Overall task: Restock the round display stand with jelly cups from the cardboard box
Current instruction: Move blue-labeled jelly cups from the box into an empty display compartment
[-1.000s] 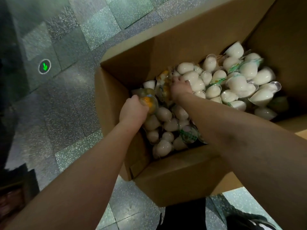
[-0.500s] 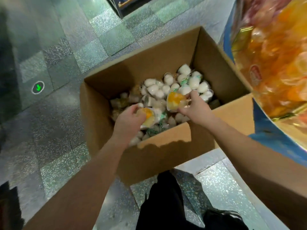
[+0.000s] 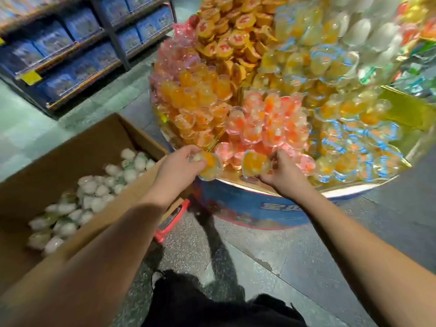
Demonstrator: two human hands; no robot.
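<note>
White characters run along the blue band (image 3: 259,208) at the base of the round stand (image 3: 354,185), but motion blur leaves them unreadable. Orange cup lids (image 3: 238,38) near the top of the stand carry a red and white mark, too blurred to read. A yellow tag (image 3: 30,77) hangs on a shelf edge at the left; no print on it can be made out.

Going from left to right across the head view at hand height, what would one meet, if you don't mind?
cardboard box → left hand → its orange jelly cup → second orange jelly cup → right hand → display stand's rim
</note>
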